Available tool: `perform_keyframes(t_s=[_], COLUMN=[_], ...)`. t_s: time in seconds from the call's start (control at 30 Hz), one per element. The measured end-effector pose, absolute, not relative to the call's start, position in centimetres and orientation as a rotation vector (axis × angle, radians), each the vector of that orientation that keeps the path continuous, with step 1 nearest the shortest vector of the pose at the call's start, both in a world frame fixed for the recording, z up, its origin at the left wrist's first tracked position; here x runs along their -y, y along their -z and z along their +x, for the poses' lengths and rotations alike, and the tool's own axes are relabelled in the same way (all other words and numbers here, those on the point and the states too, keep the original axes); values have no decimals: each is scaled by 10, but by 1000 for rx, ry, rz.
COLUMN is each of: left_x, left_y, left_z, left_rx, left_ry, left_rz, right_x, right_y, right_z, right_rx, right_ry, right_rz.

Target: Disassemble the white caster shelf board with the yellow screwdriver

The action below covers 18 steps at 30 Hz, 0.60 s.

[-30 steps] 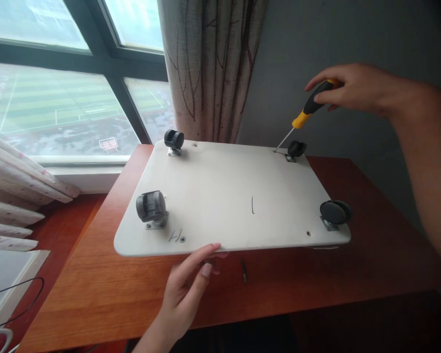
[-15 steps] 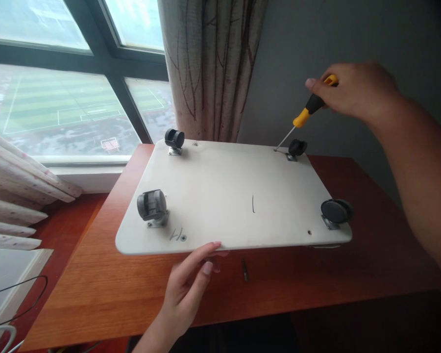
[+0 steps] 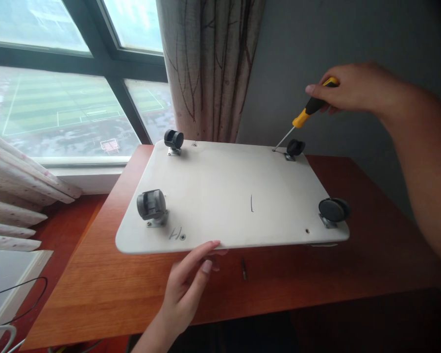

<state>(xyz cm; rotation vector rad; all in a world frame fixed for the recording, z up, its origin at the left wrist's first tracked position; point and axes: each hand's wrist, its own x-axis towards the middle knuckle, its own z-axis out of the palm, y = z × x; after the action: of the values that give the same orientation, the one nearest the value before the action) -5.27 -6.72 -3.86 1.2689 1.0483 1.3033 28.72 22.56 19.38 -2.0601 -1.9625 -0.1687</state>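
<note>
A white board (image 3: 220, 191) with rounded corners lies on the table, with several dark casters on its upper face. My right hand (image 3: 347, 90) is closed round the handle of a yellow-and-black screwdriver (image 3: 304, 115). The screwdriver leans, and its tip meets a hole or screw at the board's far edge, just left of the far right caster (image 3: 295, 147). At the near edge, my left hand (image 3: 191, 284) has its index fingertip on the board and its thumb held apart; its other fingers are partly hidden. Behind that hand, a small dark bolt-like piece (image 3: 244, 269) lies on the table.
The reddish wooden table (image 3: 91, 274) stands beside a window (image 3: 69, 108) and a patterned curtain (image 3: 213, 68). A grey wall (image 3: 316, 39) rises behind the board. Cables (image 3: 40, 299) hang at the lower left. More casters (image 3: 152, 206) stick up from the board's corners.
The board and casters appear slightly further left in view. My right hand's fingers have shifted a little on the screwdriver handle, while its tip stays at the same spot.
</note>
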Motion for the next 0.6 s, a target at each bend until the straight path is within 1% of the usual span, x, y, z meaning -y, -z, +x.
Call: perform_keyframes(t_s=[0.07,0.13,0.23,0.37,0.53,0.6], left_x=[66,66,65,66,66,65], left_y=[40,41,39,37,39,41], left_z=[-55,-56,-57,-54,-55,-57], left_rx=[-1028,-1015,-1014,-1043,-1019,-1005], left_ry=[-1292,-1280,-1280,-1306,-1292,-1285], left_rz=[1311,1346,1366,1324,1355,1388], right_x=[-223,-221,-219,-218,-216,-215], right_y=[-196,-199,-204,-211,-209,-208], right_z=[283,280,280,286,283,277], right_rx=[1974,2028,2104,2019,2033,2040], right_ry=[337,340,174,-152,-167,-119], right_rz=[-2151,-2121,-2033,-2087,-2048,-2096])
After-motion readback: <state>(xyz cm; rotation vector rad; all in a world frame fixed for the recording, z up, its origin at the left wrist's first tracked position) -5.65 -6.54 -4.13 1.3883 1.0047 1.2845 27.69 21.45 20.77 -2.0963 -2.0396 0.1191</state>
